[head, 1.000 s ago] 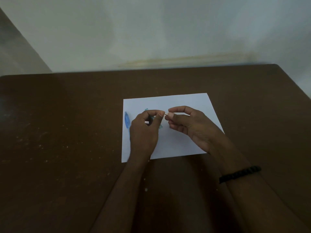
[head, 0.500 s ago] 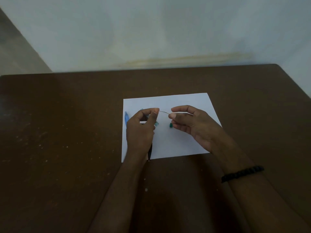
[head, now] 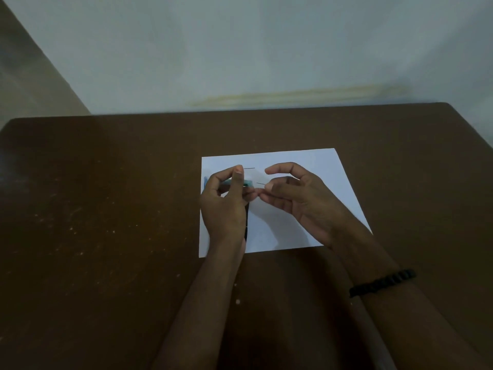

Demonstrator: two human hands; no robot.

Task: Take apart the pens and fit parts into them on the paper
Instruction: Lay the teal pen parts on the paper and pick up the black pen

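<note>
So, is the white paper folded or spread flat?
Spread flat: the white paper lies on the brown table, all visible corners down.

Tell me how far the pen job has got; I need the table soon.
Midway, it seems. A blue part already lies loose on the paper. The left hand pinches a thin rod and a teal piece; the right hand holds another rod. Fitting remains.

two bare forearms reach into view from the near edge, with no sleeves showing on either. the right wrist wears a black beaded bracelet, its round beads strung in a single band. the left hand and right hand are bare and ungloved.
</note>
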